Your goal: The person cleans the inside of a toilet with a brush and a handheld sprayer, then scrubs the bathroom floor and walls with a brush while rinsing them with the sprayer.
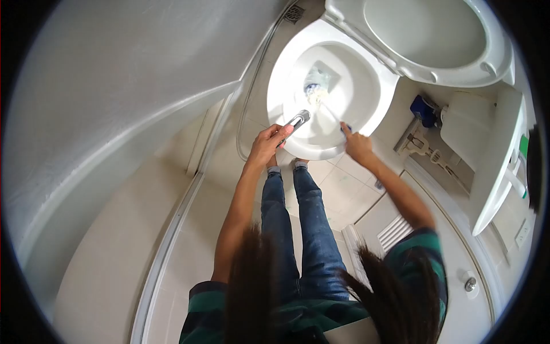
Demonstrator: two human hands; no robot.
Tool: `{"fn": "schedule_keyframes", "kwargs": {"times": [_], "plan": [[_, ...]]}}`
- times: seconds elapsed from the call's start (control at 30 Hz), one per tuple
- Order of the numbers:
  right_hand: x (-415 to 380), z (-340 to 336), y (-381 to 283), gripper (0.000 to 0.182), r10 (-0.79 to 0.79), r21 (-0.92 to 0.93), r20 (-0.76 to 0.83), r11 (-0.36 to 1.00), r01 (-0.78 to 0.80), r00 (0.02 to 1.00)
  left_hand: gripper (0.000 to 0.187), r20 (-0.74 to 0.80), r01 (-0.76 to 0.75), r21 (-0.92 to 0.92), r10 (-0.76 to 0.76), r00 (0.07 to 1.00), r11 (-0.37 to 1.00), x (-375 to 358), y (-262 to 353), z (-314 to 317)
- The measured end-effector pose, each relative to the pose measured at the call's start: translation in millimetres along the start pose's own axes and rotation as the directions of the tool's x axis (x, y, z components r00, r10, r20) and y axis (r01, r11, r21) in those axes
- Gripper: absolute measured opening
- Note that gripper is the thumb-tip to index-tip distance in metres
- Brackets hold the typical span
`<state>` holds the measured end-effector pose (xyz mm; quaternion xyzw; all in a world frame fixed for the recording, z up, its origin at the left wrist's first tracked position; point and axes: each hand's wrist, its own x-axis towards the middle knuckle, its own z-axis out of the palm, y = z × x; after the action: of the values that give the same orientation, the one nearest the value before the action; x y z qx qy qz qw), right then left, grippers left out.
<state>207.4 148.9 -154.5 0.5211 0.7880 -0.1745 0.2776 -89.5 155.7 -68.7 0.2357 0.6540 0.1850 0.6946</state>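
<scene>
My left hand [268,144] is closed around a silver handheld sprayer [300,118], its head over the near left part of the toilet bowl. In my right hand [359,145], at the near right rim, is a toilet brush [331,111] with a thin white handle. The brush head reaches down into the bowl, where whitish foam and some blue show around its bristles [315,93]. The white toilet [278,74] has its seat and lid [495,40] raised. Water lies at the bottom of the bowl.
A thin hose [245,117] runs along the floor left of the toilet, near a floor drain [294,14]. To the right are a white washbasin [497,178], a blue object [423,112] and a white door with a knob [470,285]. A pale curved panel [126,63] fills the left.
</scene>
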Motion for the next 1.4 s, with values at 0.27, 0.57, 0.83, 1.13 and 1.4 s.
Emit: {"fn": "schedule_keyframes", "kwargs": {"times": [0.27,0.57,0.83,1.13,1.4], "plan": [[59.0,-20.9,-105.7,0.069,0.331,0.593,0.300,0.670,-0.447,0.895,0.043,0.014,-0.033,-0.014,0.033,0.999,0.999,-15.5,11.4,-10.2],[33.6,-32.7,-64.9,0.065,0.209,0.896,0.384,0.152,-0.417,0.900,0.046,-0.023,-0.017,-0.009,0.016,1.000,1.000,-27.6,30.5,-11.5],[-35.5,-107.4,-47.7,0.063,-0.182,0.797,0.179,0.602,-0.034,0.967,0.048,-0.090,0.015,-0.027,-0.017,0.996,1.000,-30.0,49.4,-12.9],[-41.5,-37.5,-108.6,0.068,0.238,0.214,-0.131,0.955,-0.207,0.962,0.054,0.108,-0.106,-0.348,0.152,0.982,0.931,-30.2,100.1,-15.3],[-50.0,-81.2,4.2,0.054,0.376,0.451,0.130,0.802,-0.392,0.918,0.052,-0.185,-0.180,-0.037,0.170,0.968,0.983,-49.3,98.3,-19.3]]}}
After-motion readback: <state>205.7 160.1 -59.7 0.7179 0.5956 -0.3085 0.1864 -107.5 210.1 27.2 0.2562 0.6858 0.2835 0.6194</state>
